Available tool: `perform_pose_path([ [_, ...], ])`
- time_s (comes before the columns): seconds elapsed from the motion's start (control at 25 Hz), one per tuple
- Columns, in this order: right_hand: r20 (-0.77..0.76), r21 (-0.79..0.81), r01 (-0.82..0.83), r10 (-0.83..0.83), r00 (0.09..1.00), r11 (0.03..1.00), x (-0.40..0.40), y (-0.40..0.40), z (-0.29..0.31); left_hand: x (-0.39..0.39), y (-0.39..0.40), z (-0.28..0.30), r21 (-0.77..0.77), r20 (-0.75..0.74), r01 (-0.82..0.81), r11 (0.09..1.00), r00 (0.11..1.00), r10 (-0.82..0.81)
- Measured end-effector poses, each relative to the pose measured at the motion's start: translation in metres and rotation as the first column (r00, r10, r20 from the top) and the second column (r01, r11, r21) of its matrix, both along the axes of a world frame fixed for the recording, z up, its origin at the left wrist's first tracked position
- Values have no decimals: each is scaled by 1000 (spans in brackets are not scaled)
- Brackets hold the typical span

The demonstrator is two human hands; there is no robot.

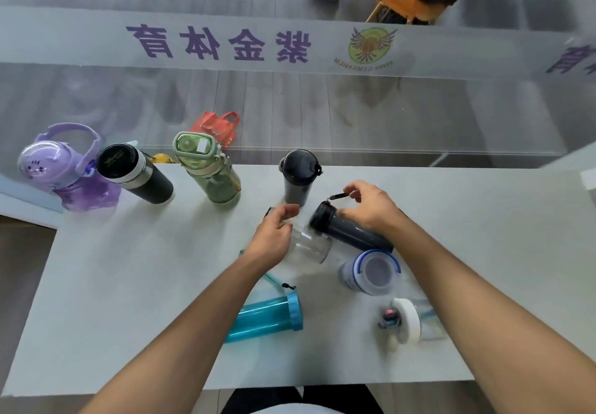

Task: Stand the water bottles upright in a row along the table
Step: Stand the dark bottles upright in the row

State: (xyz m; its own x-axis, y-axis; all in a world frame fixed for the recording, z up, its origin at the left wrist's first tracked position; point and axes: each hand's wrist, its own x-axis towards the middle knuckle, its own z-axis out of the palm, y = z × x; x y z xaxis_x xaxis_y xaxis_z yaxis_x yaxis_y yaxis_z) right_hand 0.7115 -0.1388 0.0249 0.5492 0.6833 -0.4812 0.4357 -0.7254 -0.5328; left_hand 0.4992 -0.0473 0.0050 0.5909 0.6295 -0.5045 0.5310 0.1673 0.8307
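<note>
Nearest the person, a blue bottle (267, 317) lies on its side on the table (129, 284), a white-capped bottle (416, 320) lying to its right, a blue-rimmed bottle (371, 271) just beyond that. Now the hands: the left hand (274, 236) is wrapped over a clear bottle (309, 246), and the right hand (371, 207) is closed on a tilted dark grey bottle (351, 229), fingertips pinching its strap. At the far edge four stand upright in a row: purple bottle (64, 171), black flask (135, 173), green bottle (209, 168), dark tumbler (298, 176)
</note>
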Motion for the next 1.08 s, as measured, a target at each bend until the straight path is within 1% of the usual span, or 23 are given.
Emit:
perform_pose_path([
  [0.12, 16, -68, -168, 169, 985, 983, 5, 4, -7, 1, -17, 5, 35, -39, 56, 998, 998, -55],
  [0.24, -4, -119, -319, 321, 947, 940, 7, 19, -19, 2, -24, 11, 146, -133, 107, 983, 987, -88],
  [0.36, 18, -185, -449, 460, 888, 874, 7, 30, -35, 3, -30, 13, 345, -261, 193, 918, 960, -103],
  [0.4, 31, -199, -481, 496, 868, 854, 8, 31, -40, 5, -32, 13, 385, -287, 217, 897, 952, -107],
  [0.48, 51, -198, -521, 539, 841, 830, 11, 30, -48, 9, -36, 12, 412, -321, 246, 877, 940, -113],
  [0.56, 70, -151, -513, 526, 847, 845, 15, 25, -48, 16, -40, 13, 412, -345, 260, 873, 932, -114],
  [0.6, 77, -98, -488, 496, 865, 867, 19, 21, -45, 22, -42, 14, 415, -351, 266, 870, 929, -117],
  [0.64, 77, -25, -447, 448, 891, 894, 24, 15, -40, 28, -43, 15, 421, -361, 281, 863, 924, -125],
  [0.72, 38, 154, -310, 307, 951, 938, 33, 2, -26, 44, -48, 18, 434, -412, 337, 836, 899, -148],
  [0.8, -16, 315, -187, 202, 979, 931, 39, -11, -13, 59, -51, 23, 420, -435, 351, 837, 887, -154],
  [0.84, -31, 380, -158, 183, 983, 911, 41, -18, -8, 66, -53, 26, 407, -400, 330, 852, 903, -158],
  [0.92, -50, 487, -115, 160, 986, 866, 43, -32, -3, 80, -57, 33, 363, -242, 246, 899, 956, -164],
  [1.0, -54, 535, -80, 129, 990, 841, 46, -44, -3, 89, -60, 39, 290, -71, 135, 948, 990, -119],
  [1.08, -26, 537, -70, 99, 995, 840, 47, -50, -4, 94, -61, 41, 239, 20, 62, 969, 997, -69],
])
